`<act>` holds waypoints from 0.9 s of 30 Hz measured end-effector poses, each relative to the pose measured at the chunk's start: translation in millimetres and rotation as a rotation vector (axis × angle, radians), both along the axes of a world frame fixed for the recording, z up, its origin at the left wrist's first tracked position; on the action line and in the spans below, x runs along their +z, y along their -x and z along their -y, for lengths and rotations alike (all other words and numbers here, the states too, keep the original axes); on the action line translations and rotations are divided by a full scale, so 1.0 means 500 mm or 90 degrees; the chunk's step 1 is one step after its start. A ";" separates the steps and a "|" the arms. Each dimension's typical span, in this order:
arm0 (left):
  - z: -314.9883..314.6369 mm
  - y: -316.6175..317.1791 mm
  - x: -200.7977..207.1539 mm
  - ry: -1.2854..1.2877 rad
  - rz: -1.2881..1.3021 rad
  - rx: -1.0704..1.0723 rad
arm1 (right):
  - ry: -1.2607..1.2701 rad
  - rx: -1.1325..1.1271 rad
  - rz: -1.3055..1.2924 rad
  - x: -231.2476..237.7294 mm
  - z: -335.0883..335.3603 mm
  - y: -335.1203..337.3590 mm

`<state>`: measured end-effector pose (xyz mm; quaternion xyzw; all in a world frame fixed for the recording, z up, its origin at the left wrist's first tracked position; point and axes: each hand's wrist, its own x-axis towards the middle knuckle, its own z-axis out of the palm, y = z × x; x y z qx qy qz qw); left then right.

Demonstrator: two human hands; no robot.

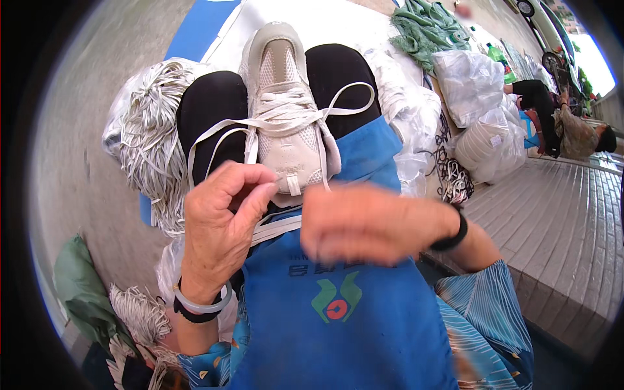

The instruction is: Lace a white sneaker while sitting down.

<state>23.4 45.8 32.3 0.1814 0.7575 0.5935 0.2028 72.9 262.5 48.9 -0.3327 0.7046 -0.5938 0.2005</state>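
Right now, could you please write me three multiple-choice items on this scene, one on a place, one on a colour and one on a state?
1. Where does the white sneaker rest?
A. between the person's knees, on the lap
B. on the tiled ledge
C. inside a plastic bag

2. What colour is the apron that the person wears?
A. red
B. blue
C. yellow

3. In what state are the sneaker's laces?
A. tied in a tight bow
B. missing altogether
C. threaded but loose, in open loops

Answers:
1 A, the shoe lies toe-away between the two black-clad knees.
2 B, blue cloth covers the lap and chest.
3 C, the white loops hang out on both sides, and the left hand pinches a strand in its fingers, while the right hand is blurred.
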 end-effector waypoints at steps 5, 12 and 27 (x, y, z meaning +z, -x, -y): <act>-0.031 0.015 -0.009 0.142 -0.212 0.071 | -0.002 -0.197 0.348 0.012 -0.032 0.027; -0.041 0.053 -0.014 0.255 -0.359 -0.005 | -0.024 -0.307 0.229 -0.023 -0.028 0.035; -0.064 0.100 0.028 0.364 -0.440 -0.168 | -0.274 -0.419 -0.290 -0.066 -0.011 0.075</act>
